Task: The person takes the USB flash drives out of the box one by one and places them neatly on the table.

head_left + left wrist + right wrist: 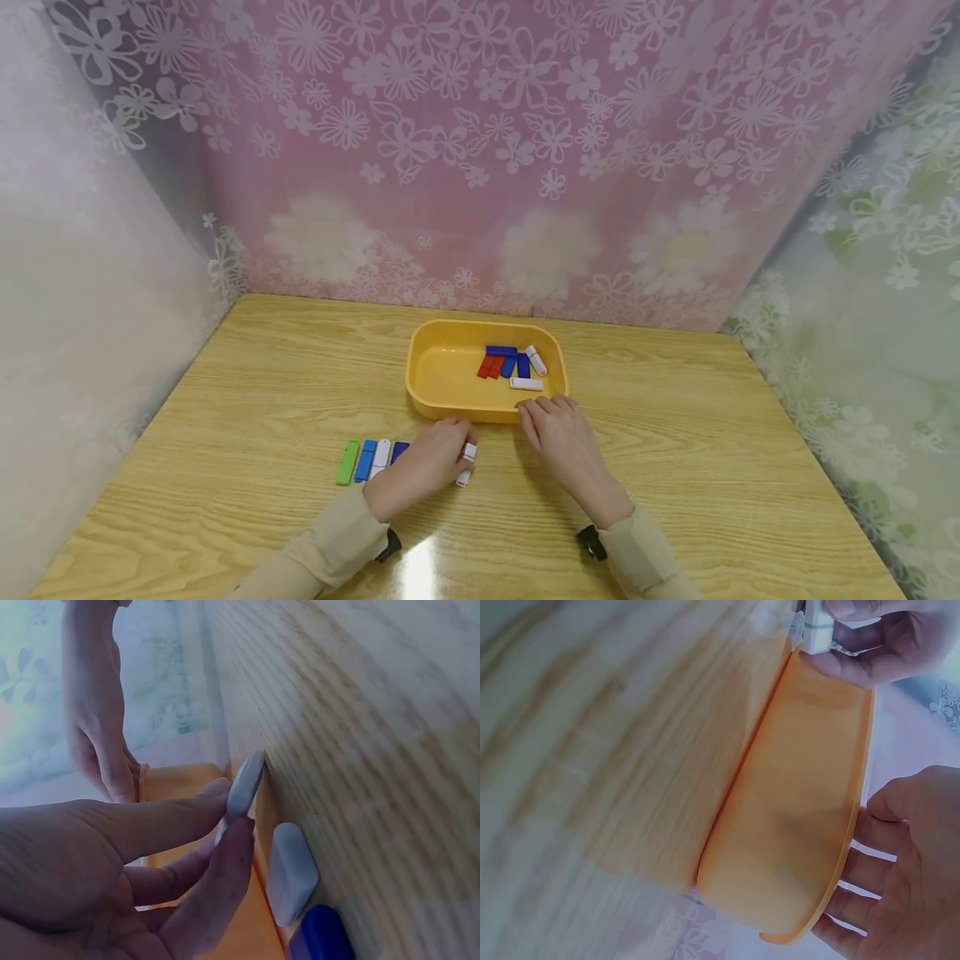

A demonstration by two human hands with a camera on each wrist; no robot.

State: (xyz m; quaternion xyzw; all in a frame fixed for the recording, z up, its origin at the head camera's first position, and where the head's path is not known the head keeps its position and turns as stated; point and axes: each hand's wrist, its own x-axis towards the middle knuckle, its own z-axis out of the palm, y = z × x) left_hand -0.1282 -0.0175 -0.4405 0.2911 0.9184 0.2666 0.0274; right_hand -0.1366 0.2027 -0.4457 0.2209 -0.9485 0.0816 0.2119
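Pink floral curtain fills top of frame, wood table below. Yellow bin at centre, right-hand grip holding its near-right rim; left-hand grip pinches white stick, lower centre, just in front of bin.

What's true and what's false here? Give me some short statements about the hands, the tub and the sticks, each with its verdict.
1. The left hand pinches a white stick. True.
2. The right hand is well clear of the yellow tub. False: it touches the yellow tub.
3. Red sticks lie in the yellow tub. True.
4. The green stick lies in the yellow tub. False: it lies on the table.
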